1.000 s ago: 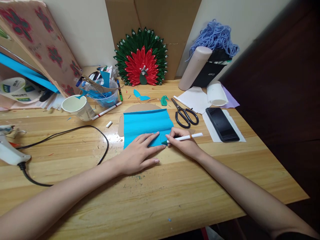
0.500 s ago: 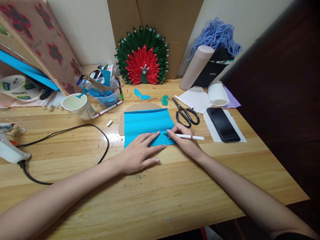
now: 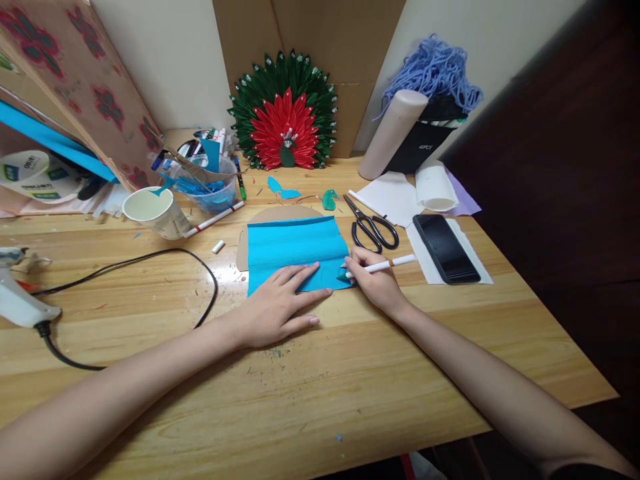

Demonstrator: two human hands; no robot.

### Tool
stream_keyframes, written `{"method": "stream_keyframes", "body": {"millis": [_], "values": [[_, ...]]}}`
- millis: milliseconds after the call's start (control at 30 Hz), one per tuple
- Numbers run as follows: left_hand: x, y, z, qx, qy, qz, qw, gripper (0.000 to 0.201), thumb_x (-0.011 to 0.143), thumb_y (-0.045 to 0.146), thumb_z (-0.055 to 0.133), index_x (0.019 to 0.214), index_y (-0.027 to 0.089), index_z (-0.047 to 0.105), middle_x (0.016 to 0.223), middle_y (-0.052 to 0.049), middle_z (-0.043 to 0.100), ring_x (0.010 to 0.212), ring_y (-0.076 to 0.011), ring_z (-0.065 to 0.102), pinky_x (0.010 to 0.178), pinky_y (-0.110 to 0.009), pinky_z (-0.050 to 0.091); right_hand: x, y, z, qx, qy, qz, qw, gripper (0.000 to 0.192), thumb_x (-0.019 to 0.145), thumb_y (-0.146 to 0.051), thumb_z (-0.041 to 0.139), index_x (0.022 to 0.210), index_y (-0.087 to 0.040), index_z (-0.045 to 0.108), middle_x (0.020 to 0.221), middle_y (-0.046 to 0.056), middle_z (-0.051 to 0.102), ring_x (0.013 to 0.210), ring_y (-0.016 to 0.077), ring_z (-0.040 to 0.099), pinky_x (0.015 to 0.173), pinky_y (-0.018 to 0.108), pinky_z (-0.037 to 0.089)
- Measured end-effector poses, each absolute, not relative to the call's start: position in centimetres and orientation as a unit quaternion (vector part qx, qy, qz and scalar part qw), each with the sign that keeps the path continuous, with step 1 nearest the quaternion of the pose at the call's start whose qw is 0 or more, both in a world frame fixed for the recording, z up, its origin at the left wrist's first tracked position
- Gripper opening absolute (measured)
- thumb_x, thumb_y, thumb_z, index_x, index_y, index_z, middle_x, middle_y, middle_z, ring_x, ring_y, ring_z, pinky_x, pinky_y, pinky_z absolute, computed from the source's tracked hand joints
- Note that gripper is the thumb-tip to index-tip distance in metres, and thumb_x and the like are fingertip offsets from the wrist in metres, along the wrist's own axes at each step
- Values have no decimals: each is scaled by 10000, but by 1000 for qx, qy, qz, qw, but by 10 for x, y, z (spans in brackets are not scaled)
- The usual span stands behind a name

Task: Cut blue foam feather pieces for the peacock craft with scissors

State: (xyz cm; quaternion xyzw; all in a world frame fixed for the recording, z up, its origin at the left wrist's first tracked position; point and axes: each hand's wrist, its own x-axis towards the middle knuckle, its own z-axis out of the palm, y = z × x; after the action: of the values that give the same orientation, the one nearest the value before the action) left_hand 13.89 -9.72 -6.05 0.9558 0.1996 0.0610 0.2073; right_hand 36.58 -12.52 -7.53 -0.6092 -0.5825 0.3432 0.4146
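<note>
A blue sheet of paper (image 3: 293,248) lies on the wooden table (image 3: 320,373), over a piece of brown cardboard (image 3: 280,215). My left hand (image 3: 280,303) lies flat on the sheet's near edge, fingers spread, pressing it down. My right hand (image 3: 374,277) grips a white pen (image 3: 385,265), its tip at the sheet's near right corner, beside a small green piece (image 3: 342,275).
Black scissors (image 3: 373,228), a phone (image 3: 445,248) on white paper, a paper cup (image 3: 155,212), a plastic tub of scraps (image 3: 207,183), a marker (image 3: 213,220) and a glue gun (image 3: 23,300) with its black cord (image 3: 150,260) lie around. A red-green paper fan (image 3: 284,113) leans against the wall.
My right hand shifted the pen along the sheet's right corner, from the lower edge up and then slightly right. The left hand has stayed pressed in place.
</note>
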Motion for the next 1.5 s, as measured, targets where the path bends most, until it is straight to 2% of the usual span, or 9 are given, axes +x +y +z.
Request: {"method": "stream_keyframes", "body": {"millis": [100,233,367,567,867,1200,1500], "values": [[139,-97,-61,955,200,62,210,521,890,542,353,1367,332,372,1507,-60,215,1328,-310,262,1047,-510,283,365,-126,-75,-597,-580,357,424,372,860,-377,500,556,-217,358,506,-26,475,577,150,542,578,272,434],[138,-97,-60,954,199,63,215,526,893,543,345,1371,327,369,1509,-66,208,1328,-315,262,1052,-513,272,363,-128,-71,-585,-599,344,426,304,854,-397,534,629,-211,450,604,-12,560,602,141,536,574,261,410],[138,-97,-60,953,199,64,217,527,892,544,346,1372,328,368,1511,-64,201,1328,-320,262,1051,-516,273,361,-128,-69,-590,-617,327,405,255,845,-399,555,688,-204,504,663,-10,556,621,135,512,569,255,383],[139,-97,-60,955,199,62,212,523,893,539,352,1372,330,365,1514,-69,190,1335,-317,250,1051,-516,273,361,-126,-70,-595,-620,327,394,248,824,-407,580,703,-204,505,664,-20,525,608,130,482,551,251,364],[139,-97,-61,955,197,68,212,519,893,536,357,1368,328,373,1513,-65,197,1329,-314,265,1050,-512,279,363,-126,-71,-590,-629,339,375,252,800,-414,607,689,-200,533,677,-6,559,634,141,512,573,262,392],[139,-97,-60,956,198,60,208,528,891,542,351,1366,312,382,1507,-81,213,1341,-305,252,1055,-504,272,367,-125,-72,-574,-626,392,355,324,766,-461,626,617,-190,529,640,17,623,619,159,573,560,265,417],[140,-97,-60,953,199,68,217,511,891,537,357,1359,334,385,1508,-57,214,1331,-314,266,1053,-512,276,372,-122,-70,-543,-620,446,348,350,747,-469,643,582,-191,509,608,13,632,592,152,583,561,259,431]]}}
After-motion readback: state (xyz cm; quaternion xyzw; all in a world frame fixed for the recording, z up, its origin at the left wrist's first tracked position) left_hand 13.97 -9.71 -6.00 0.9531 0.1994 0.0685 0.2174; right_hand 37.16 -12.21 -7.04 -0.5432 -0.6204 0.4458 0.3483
